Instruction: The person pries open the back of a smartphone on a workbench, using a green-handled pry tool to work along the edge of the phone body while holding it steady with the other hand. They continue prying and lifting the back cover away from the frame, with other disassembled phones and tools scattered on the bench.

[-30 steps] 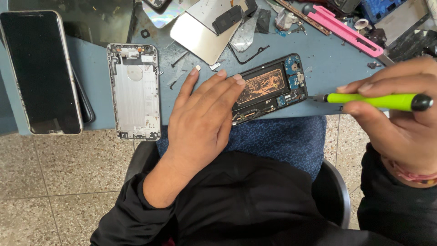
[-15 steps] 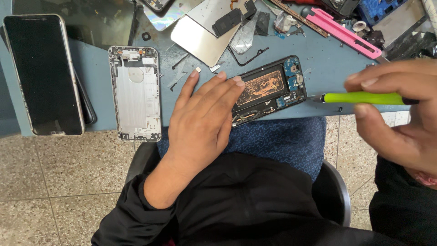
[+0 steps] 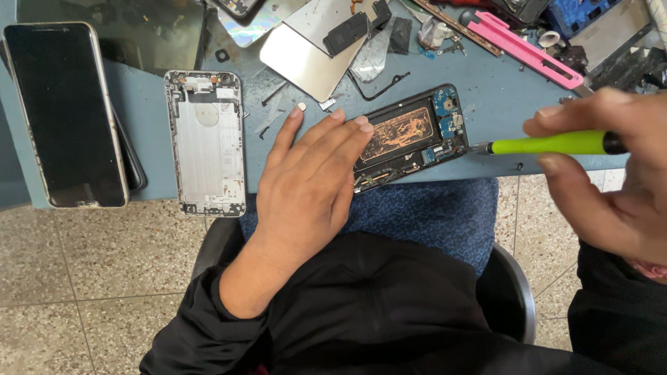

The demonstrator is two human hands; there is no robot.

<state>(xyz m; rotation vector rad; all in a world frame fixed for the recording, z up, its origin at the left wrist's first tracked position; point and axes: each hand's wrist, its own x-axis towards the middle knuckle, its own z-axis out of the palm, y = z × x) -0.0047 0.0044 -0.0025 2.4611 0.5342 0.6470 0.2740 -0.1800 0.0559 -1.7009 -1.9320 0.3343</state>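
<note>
Centrally, one opened phone (image 3: 410, 142), black-framed with its circuitry and copper-toned inner plate exposed, lay tilted near the front edge of the blue-grey bench (image 3: 500, 90). The left hand (image 3: 313, 187) rested flat on the phone's near end, fingers extended and closed on nothing. The right hand (image 3: 611, 180) gripped one green-handled screwdriver (image 3: 549, 144) between thumb and fingers, holding it level, with its metal tip just beside the phone's right edge; whether it touched could not be told.

Compared with half a second earlier, the left hand kept its place on the phone, and the screwdriver remained level at the same edge. The right hand had shifted slightly along the handle. The phone itself had not moved.

No container with visible contents could be made out; loose parts lay directly on the bench.

Count of other items: one silver phone back housing (image 3: 206, 142), empty and face up, left of the hand; one intact phone with dark screen (image 3: 66, 114), farther left, overhanging the bench edge; one bare metal plate (image 3: 309, 59) behind the opened phone; one pink flat tool (image 3: 528, 45) at the far right; small black parts and scraps scattered behind, too jumbled to count. A blue-patterned seat cushion (image 3: 431, 215) showed below the bench.
</note>
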